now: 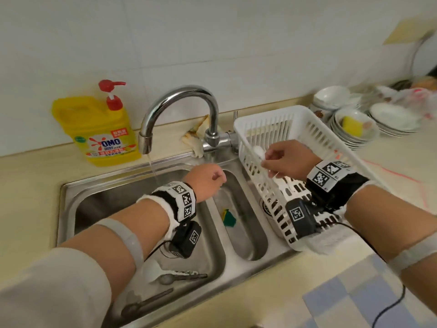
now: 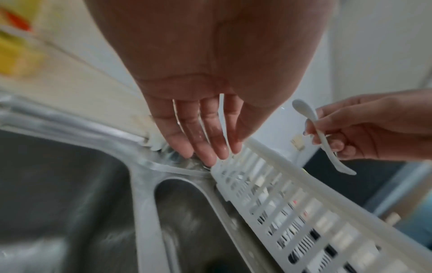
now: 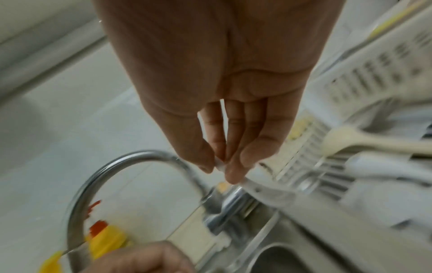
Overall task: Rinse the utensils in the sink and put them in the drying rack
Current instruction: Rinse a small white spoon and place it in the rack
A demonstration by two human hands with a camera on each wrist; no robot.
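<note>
Nearest us in the steel sink (image 1: 71, 192), metal utensils (image 1: 165, 278) lie half hidden under our forearm; our left hand (image 1: 205, 183) hangs relaxed, fingers straight; beyond, our right hand (image 1: 287, 159) pinches a smooth white spoon (image 2: 323, 136), slanted, over the slotted plastic drying rack (image 1: 314, 129)

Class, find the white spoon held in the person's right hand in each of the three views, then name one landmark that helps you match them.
Head: white spoon, centre-right, above the drying rack.
Left wrist: right side, pinched by the right hand.
Right wrist: only a blurred white bit at the fingertips.
Shared landmark: the drying rack.
</note>
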